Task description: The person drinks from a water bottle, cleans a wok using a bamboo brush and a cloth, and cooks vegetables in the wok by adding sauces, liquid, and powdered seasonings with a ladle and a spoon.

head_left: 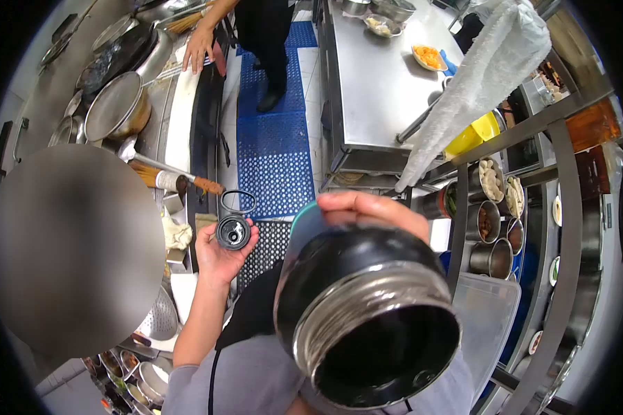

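Observation:
Close to the camera, my right hand point(377, 207) is wrapped round a black water bottle point(360, 252). The bottle tilts toward me, and its bare metal threaded neck and dark open mouth face the camera. A teal-edged strip shows beside my fingers. Lower and to the left, my left hand point(218, 256) holds the black bottle lid point(233, 232), its inner side turned up and its carrying loop sticking out past my fingers. Lid and bottle are apart. What is inside the bottle is too dark to make out.
Another person's hand point(199, 48) rests at the left counter, which carries a large pot point(118, 107) and a brush point(163, 178). A steel table point(374, 83) stands beyond, with a plate of orange food point(429, 57). Metal containers point(490, 259) fill the right shelf. A blue mat point(273, 152) covers the aisle.

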Demonstrator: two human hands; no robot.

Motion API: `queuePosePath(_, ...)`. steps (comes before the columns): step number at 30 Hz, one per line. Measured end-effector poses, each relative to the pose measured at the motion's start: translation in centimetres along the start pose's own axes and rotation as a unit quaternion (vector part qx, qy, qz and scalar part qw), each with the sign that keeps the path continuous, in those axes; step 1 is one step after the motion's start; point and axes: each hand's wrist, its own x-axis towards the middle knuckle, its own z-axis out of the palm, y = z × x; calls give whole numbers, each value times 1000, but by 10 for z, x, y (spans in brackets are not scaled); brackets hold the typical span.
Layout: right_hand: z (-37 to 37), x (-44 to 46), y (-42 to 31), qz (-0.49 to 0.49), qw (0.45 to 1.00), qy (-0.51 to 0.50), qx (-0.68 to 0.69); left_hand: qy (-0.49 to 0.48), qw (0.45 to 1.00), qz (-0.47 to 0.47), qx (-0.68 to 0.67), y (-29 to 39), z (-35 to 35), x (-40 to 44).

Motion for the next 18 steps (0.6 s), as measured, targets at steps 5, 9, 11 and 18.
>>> queuePosePath(5,14,-4,18,-59,994,68,65,-28,999,6,-23,-8,-15,1)
queuePosePath(9,9,-8,16,1,996,29,80,-12,999,-12,-32,-7,-28,8)
queuePosePath(11,5,-7,17,1,999,0,53,70,997,21,11,-9,-6,-4)
queuePosePath(18,0,5,8,-154,985,-34,-76,89,995,21,-34,-21,-36,0)
